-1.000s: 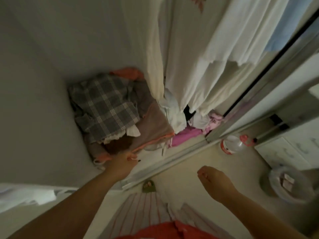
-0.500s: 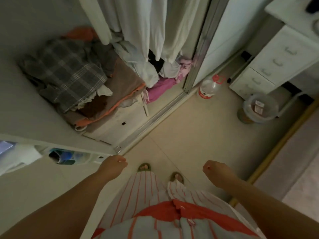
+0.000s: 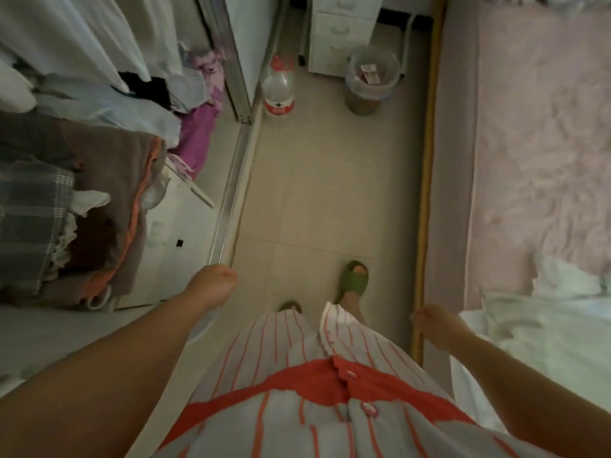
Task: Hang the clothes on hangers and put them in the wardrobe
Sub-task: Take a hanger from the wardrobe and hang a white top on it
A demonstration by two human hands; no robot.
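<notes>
Smooth pale floor tiles (image 3: 317, 180), clear plastic bottle (image 3: 278, 87), crumpled pink cloth bedspread (image 3: 542, 143)

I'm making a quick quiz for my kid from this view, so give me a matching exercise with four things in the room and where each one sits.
Things:
1. plastic bottle
2. waste bin
3. plaid garment
4. white clothes

Places:
A. on the pink bed cover, right side
B. on the pile in the wardrobe, far left
C. on the floor beside the wardrobe door track
D. on the floor in front of the white drawer unit

Pairs: 1-C, 2-D, 3-B, 4-A
</notes>
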